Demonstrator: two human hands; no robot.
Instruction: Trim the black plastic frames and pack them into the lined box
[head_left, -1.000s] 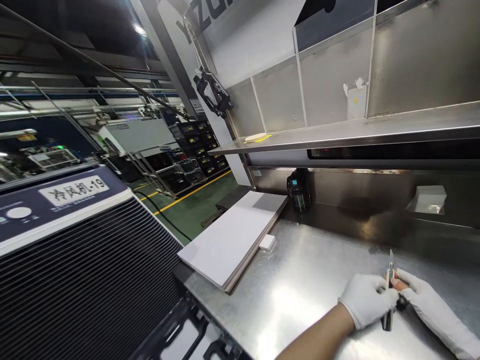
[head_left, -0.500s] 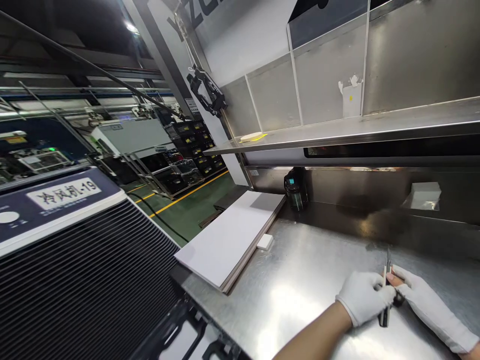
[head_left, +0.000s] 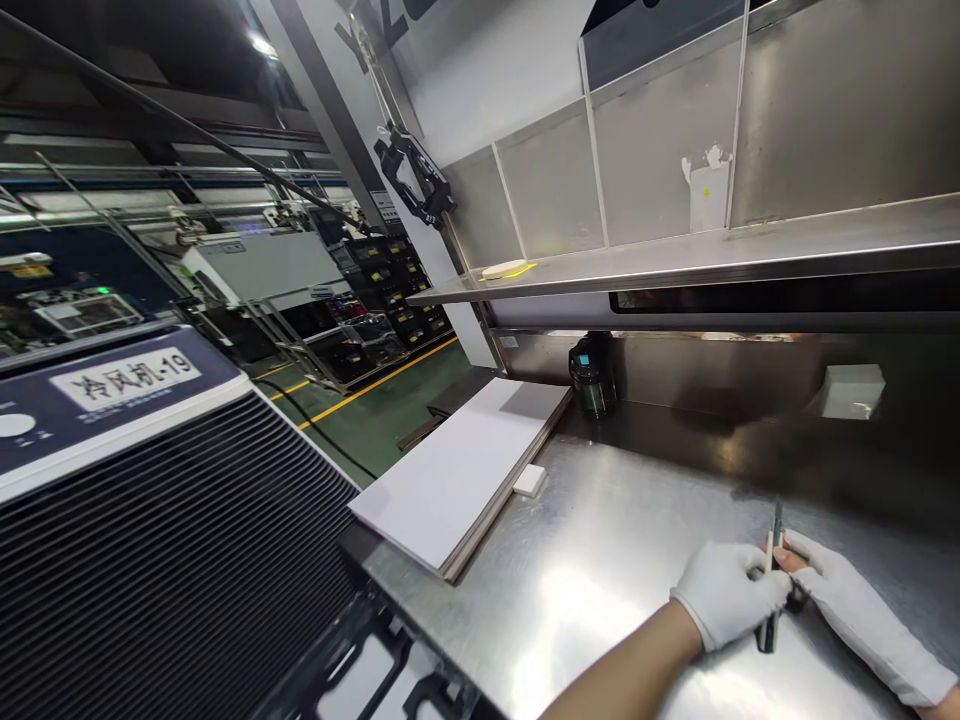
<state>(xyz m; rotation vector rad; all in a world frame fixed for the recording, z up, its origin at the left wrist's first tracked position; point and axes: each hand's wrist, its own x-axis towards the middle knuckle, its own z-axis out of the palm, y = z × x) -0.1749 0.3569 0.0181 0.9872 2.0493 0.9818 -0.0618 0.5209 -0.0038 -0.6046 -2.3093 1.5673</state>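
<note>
Both my hands wear white gloves and meet at the lower right of the steel worktop (head_left: pixel 600 540). My left hand (head_left: pixel 726 592) is closed around a slim metal hand tool (head_left: pixel 772 575) that stands nearly upright, its thin tip pointing up. My right hand (head_left: pixel 847 598) lies against the tool from the right, fingertips touching it and a small dark part (head_left: pixel 796 598) beside it. What the tool's lower end rests on is hidden by my hands.
A stack of flat white boards (head_left: pixel 457 475) lies at the worktop's left end with a small white block (head_left: pixel 529 481) beside it. A dark jar (head_left: pixel 591 375) stands at the back wall. A steel shelf (head_left: pixel 712 260) overhangs the bench. A black louvred cooler (head_left: pixel 165 540) stands left.
My hands and the tool hold nearly the same pose. The view has shifted slightly, so everything sits a little lower and to the left.
</note>
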